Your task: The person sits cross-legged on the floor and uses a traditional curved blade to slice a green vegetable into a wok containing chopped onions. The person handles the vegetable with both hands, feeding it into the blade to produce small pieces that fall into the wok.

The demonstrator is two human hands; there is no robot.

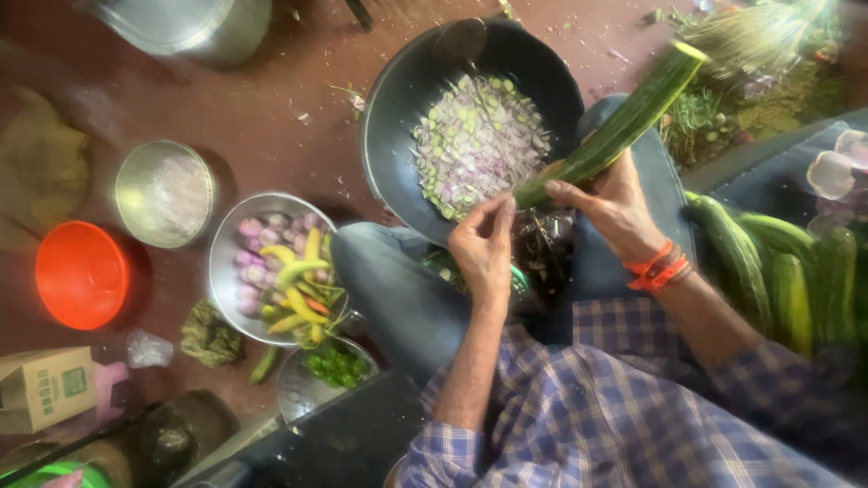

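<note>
Looking straight down at two hands over a big dark wok (390, 129) sitting on a reddish floor. Right hand (613, 212) wrapped around a long green gourd (633, 118), gripping near its lower end, with the gourd angled up and away to the right over the wok's rim. Orange-red thread bands (655, 268) on that wrist. Left hand (483, 247) right at the cut end of the gourd, fingers pinched in close against it; can't tell for sure whether anything's actually held in there, too blurry. Some kind of dark cutting tool (542, 249) just below the hands, between the knees, hard to make out.

Inside the wok: a heap of thin sliced bits (478, 144), pale green and purplish, piled toward the near side.

Left of the knees, a steel bowl (223, 273) with small purple onions, yellow-green chillies and a bit of orange. Just below it another steel bowl of chopped green stuff (337, 363). Further left, a round steel container with something whitish (165, 192), and an orange lid (81, 274) near it. Cardboard box (31, 388) at the far left edge.

On the right, a pile of more whole green gourds (767, 278), lying just beside the right forearm. Grass broom (766, 29) up in the top right corner, with green scraps under it. Blue checked shirt sleeves (597, 412) along the bottom.
</note>
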